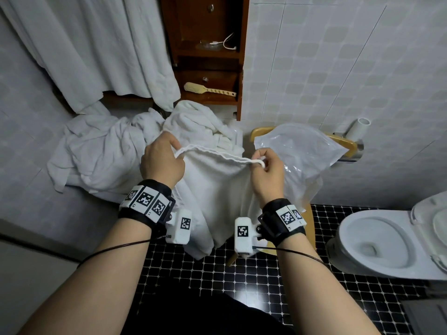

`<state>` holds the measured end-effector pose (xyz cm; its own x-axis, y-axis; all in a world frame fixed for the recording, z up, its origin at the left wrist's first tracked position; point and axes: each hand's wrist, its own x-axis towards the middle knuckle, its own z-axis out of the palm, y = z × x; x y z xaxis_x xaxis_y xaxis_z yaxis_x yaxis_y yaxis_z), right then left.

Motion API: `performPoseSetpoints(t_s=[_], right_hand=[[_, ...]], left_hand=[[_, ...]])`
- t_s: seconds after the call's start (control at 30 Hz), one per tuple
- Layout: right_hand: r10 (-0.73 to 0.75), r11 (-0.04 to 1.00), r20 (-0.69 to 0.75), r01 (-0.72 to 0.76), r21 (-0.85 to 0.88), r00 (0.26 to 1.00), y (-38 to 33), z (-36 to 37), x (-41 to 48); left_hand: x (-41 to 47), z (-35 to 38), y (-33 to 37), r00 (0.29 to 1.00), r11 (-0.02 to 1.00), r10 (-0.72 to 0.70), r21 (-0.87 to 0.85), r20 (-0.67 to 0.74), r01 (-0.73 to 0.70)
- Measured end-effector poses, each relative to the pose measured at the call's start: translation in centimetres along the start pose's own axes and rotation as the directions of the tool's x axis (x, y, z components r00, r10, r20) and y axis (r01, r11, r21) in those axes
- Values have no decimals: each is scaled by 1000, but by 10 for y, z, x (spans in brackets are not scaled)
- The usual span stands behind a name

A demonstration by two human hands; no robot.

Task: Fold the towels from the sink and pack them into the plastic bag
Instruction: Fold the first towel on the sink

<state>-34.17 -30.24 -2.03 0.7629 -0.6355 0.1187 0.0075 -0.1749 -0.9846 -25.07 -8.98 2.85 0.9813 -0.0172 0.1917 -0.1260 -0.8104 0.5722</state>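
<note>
Between my hands hangs a towel (217,189), top edge stretched crosswise. My left hand (160,163) and right hand (267,174) pinch its corners. Right of my right hand, closest to it, waits the plastic bag (300,151).

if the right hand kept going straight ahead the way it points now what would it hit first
Most likely the clear plastic bag draped over the wooden chair back. The right hand, its grip pinching a corner of the hanging white towel, points up and away toward it. Depth is unclear, so the gap is uncertain.

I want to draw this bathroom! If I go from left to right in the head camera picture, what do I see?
Curtain → pile of towels → left hand → right hand → plastic bag → toilet.
</note>
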Motion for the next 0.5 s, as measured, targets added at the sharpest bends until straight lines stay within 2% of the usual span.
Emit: performPoseSetpoints(t_s=[0.1,0.2,0.27,0.37,0.5], right_hand=[[-60,997,1,60,46,998,-26,-1,-3],[-97,993,17,98,-67,995,-35,0,-6],[-120,985,26,122,-118,992,-36,1,-8],[-159,980,44,163,-111,986,-46,2,-12],[-227,967,99,236,-93,969,-57,6,-20]], left_hand=[[-3,8,-16,982,988,-113,118,154,96],[-8,12,-27,935,967,-203,209,292,145],[-10,14,-28,903,965,-213,226,374,133],[-15,18,-20,846,984,-64,175,529,-35],[-25,26,4,787,974,226,-116,574,-195]])
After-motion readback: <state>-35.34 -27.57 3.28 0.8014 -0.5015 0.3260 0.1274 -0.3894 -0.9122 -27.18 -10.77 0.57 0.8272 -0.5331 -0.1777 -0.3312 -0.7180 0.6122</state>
